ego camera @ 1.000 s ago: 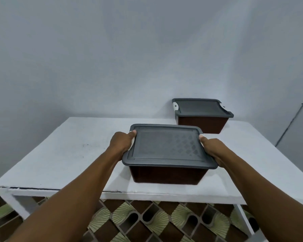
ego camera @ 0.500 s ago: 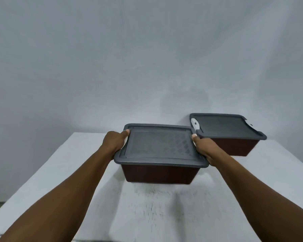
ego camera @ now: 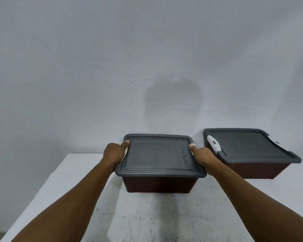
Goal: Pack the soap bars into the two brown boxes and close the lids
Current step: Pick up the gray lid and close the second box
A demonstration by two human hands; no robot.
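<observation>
Two hands hold one brown box point(ego camera: 157, 184) low over the table point(ego camera: 77, 189). The left hand point(ego camera: 114, 153) curls round its left rim, thumb on the grey lid point(ego camera: 157, 154), and the right hand point(ego camera: 202, 157) grips the opposite rim. Swung rightward carelessly, it could knock the second box point(ego camera: 252, 170), lidded, close by.

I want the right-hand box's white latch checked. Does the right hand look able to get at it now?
Probably not yet: the right hand grips the nearer box at its lid edge, as the left hand does opposite. The white latch lies close beside it, nothing between.
</observation>
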